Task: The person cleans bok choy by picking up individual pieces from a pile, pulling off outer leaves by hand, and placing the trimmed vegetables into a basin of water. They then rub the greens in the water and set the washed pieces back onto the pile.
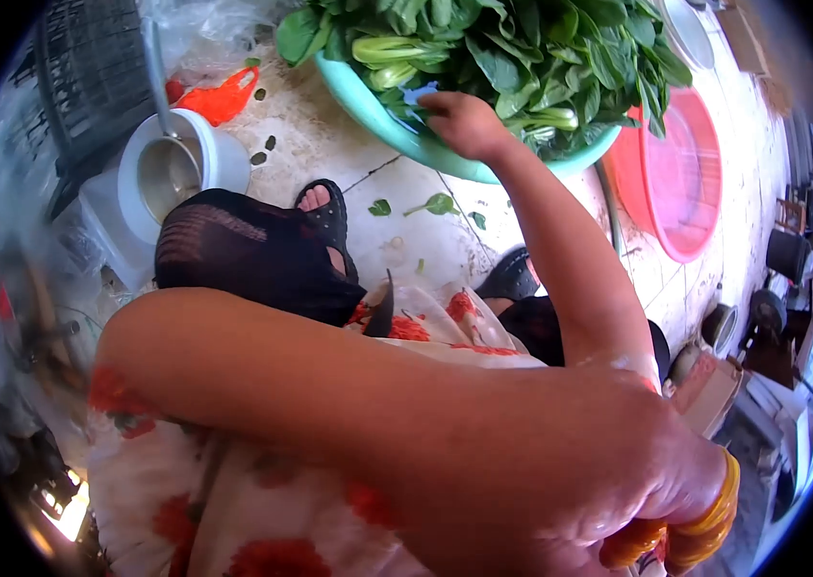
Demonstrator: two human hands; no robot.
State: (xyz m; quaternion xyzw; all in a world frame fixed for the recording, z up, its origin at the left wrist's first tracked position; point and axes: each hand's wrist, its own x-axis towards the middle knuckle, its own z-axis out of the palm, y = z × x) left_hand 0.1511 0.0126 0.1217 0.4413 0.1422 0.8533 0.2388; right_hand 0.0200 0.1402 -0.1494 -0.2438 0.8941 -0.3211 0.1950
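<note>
My right hand (464,125) reaches forward to the near rim of a teal basin (397,130) heaped with leafy greens (522,58). Its fingers curl down among the stalks, beside a small blue bit (418,95). My left forearm (377,404) crosses the foreground from left to lower right. Yellow bangles (714,514) ring its wrist, and the hand itself is cut off by the bottom edge. A dark curved blade (382,308) rests on my flowered lap (233,500).
A red basin (680,183) lies to the right of the teal one. A white pot with a ladle (171,168) stands at the left by a black crate (89,77). Loose leaves (435,204) dot the tiled floor. My sandalled feet (329,216) are below the basin.
</note>
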